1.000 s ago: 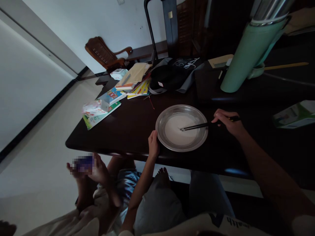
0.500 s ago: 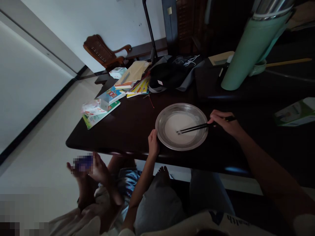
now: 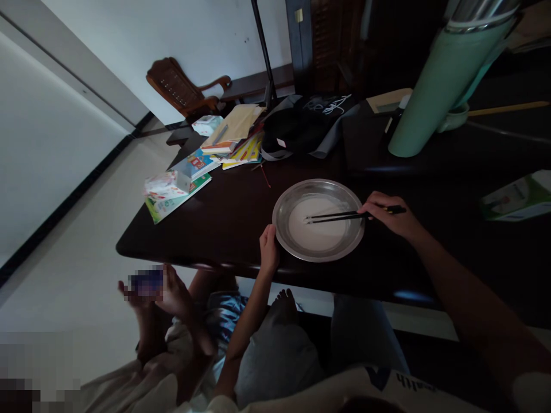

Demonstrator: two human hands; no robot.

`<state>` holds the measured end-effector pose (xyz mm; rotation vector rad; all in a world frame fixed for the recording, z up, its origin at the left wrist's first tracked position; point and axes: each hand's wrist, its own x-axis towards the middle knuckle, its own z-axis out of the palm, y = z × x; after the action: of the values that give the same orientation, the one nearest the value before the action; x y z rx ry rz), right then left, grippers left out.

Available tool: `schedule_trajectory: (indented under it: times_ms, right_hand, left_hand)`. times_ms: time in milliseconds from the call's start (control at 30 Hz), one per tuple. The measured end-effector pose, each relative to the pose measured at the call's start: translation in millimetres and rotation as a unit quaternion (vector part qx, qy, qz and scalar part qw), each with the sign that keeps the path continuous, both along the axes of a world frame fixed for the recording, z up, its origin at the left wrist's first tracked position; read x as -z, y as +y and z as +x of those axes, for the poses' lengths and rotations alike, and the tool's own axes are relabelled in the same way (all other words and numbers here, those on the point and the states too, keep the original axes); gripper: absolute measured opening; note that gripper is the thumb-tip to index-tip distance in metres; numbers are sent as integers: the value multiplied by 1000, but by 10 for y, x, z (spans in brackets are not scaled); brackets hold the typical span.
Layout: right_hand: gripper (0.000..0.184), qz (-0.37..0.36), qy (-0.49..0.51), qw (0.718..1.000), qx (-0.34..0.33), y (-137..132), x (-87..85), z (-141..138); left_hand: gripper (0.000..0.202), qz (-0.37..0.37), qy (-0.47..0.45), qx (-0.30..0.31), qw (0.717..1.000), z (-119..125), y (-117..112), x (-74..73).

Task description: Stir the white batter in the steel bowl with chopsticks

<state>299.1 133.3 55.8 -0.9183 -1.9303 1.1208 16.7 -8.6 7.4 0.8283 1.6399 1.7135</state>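
Note:
A round metal bowl [image 3: 284, 245] sits near the front edge of the dark table, holding a pale, whitish liquid [image 3: 322, 229]. My left hand [image 3: 269, 248] is closed on the bowl's left rim, its fingers curled against it. In my right hand [image 3: 390, 215] is a pair of black chopsticks [image 3: 338, 217], held from the right side of the bowl. Their tips dip into the liquid a little left of the bowl's middle, and some pale stuff clings to them.
Books [image 3: 241, 150], tissue packs [image 3: 167, 184] and a dark bag [image 3: 297, 129] lie behind on the table [image 3: 224, 218]. A green thermos [image 3: 439, 86] stands at the back right, a green-and-white carton [image 3: 519, 198] at the right. Another person's hands [image 3: 172, 292] hold a blurred object at lower left.
The chopsticks have swung in the liquid, their tips shifting slightly up and left, with my right hand moving a little left. My left hand stays on the rim.

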Motion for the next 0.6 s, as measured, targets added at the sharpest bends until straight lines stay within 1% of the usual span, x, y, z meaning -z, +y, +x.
schedule_trajectory:
  times_ms: [67, 133, 200, 267, 367, 400, 467, 533, 600]
  right_hand:
    - [37, 11, 6, 999, 37, 17, 3, 23]
    - [41, -4, 38, 998, 57, 33, 16, 55]
    - [45, -30, 64, 997, 42, 30, 25, 64]
    - [44, -39, 52, 998, 9, 6, 19, 34]
    - [37, -11, 3, 1000, -13, -26, -3, -26]
    - [35, 1, -3, 1000, -6, -25, -5, -32]
    - [36, 10, 6, 1000, 28, -4, 5, -13]
    - [41, -4, 33, 998, 58, 24, 29, 30]
    - [45, -26, 55, 997, 52, 37, 50, 57]
  left_hand:
    - [44, -2, -5, 0, 1000, 1, 3, 7]
    - [44, -3, -15, -2, 1000, 2, 4, 14]
    - [43, -3, -19, -4, 1000, 1, 2, 19]
    - [42, -1, -17, -2, 1000, -3, -2, 20]
    - [42, 1, -9, -1, 1000, -13, -5, 33]
    - [42, 2, -8, 0, 1000, -17, -5, 42]
    - [42, 6, -14, 3, 1000, -24, -1, 59]
    - [41, 6, -18, 4, 1000, -25, 3, 62]
    - [41, 2, -16, 0, 1000, -18, 2, 38]
